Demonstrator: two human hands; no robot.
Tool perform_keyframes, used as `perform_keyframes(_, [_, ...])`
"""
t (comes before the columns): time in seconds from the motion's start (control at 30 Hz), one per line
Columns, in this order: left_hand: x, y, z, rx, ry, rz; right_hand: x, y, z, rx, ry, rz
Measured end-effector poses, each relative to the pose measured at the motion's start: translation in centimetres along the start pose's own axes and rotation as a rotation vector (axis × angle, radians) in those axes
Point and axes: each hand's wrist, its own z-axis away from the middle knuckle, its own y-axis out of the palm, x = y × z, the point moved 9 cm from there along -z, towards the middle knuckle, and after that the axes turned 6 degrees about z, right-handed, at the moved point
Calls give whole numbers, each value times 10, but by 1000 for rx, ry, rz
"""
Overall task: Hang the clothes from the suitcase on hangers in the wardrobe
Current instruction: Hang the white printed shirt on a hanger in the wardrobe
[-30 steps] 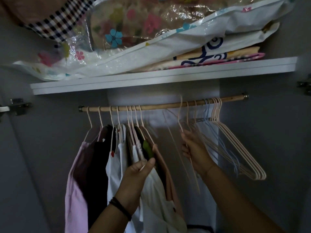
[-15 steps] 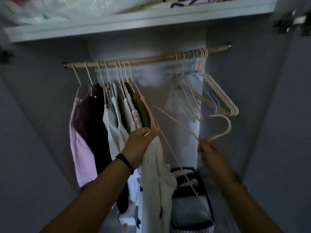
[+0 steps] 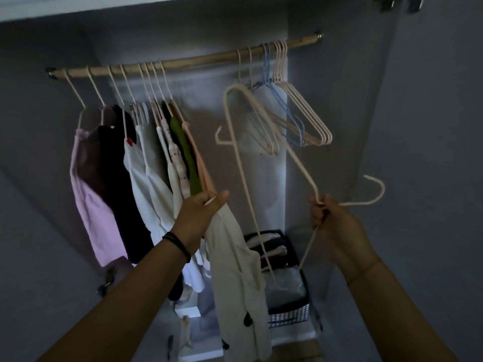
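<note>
Two hangers [image 3: 235, 142] dangle, seemingly interlocked, from the right hand's [image 3: 337, 226] grip at centre right; the left hand [image 3: 198, 212] pinches the hung clothes [image 3: 146, 165], centre left under the rail [image 3: 198, 60]. Tugging them apart could snag the spares [image 3: 300, 113] or drop one.

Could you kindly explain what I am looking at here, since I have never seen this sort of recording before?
There is no machine here. You see a person's two bare hands, filmed by one camera worn on the head, looking into a wardrobe. The left hand grips the top of a cream garment at the end of the clothes hanging on the wooden rail. The right hand has its grip on the neck of a pale pink hanger, which is off the rail. More empty hangers hang further right, and a basket of folded cloth sits below.
</note>
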Motion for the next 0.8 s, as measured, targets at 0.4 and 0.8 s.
perform_keyframes(0.4, [18, 38, 19, 0, -31, -83, 37, -3, 15, 171, -1, -368])
perform_keyframes(0.8, [12, -15, 21, -97, -72, 283, -71, -27, 18, 101, 126, 140])
